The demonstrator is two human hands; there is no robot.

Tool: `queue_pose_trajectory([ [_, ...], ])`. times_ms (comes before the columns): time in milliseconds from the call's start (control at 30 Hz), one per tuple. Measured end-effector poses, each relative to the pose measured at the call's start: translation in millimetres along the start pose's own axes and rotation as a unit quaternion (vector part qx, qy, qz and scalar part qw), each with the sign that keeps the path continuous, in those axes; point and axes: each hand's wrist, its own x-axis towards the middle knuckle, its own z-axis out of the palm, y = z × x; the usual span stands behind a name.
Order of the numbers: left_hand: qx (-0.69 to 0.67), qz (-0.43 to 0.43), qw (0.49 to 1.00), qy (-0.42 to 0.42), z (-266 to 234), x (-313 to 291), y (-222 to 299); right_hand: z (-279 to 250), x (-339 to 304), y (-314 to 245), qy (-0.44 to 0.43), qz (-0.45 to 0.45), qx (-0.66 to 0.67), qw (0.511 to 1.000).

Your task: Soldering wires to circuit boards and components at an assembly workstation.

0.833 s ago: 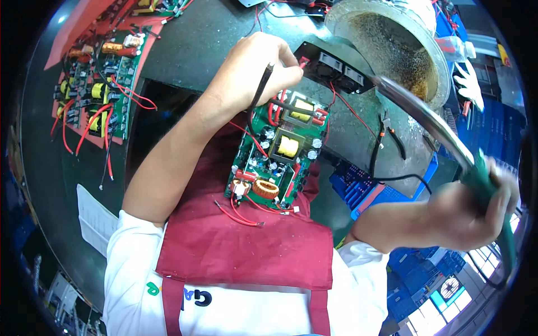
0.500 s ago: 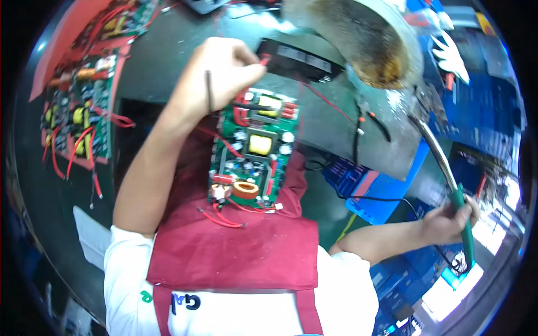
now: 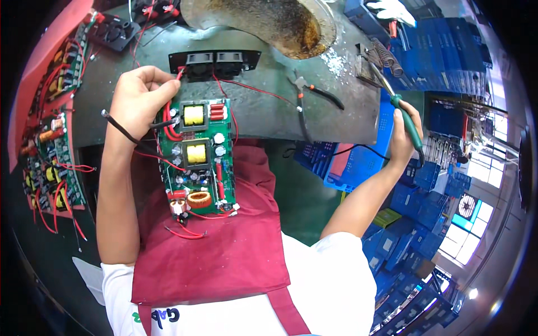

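My left hand (image 3: 137,101) is closed in a pinch on a red wire (image 3: 180,73) at the left end of a black panel (image 3: 252,60) with two square black fittings. Below it, a green circuit board (image 3: 208,127) with yellow-wrapped transformers and a copper ring coil reaches over the bench edge in front of my apron. A thick black cable (image 3: 120,126) from the board crosses my left wrist. My right hand (image 3: 400,143) grips the green handle of a soldering iron (image 3: 412,127). The iron's metal shaft points up and left, its end beside a coiled-spring stand (image 3: 386,57).
Pliers with black-and-orange handles (image 3: 301,92) lie on the metal bench (image 3: 342,120). A scorched, curved tray (image 3: 252,23) stands at the back. More wired boards (image 3: 53,162) sit at left, near a black fan (image 3: 114,32). A blue crate (image 3: 364,162) is at right.
The view has shifted. My right hand has brought the soldering iron inward and up, close to the spring stand. My left hand keeps its pinch on the red wire at the panel.
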Motion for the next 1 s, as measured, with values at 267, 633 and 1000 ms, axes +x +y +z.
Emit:
queue_pose_trajectory([
  [267, -0.006, 0.000, 1.000, 0.002, 1, 0, -1, -16, -2, 20, 0.139, 0.137, 0.090, 0.977],
  [633, -0.021, 0.008, 1.000, 0.002, 2, 1, -1, 36, -1, 70, 0.320, 0.412, 0.350, 0.778],
  [1000, -0.014, 0.012, 1.000, 0.006, 2, 2, -6, 24, -27, 15, 0.367, 0.147, 0.113, 0.912],
])
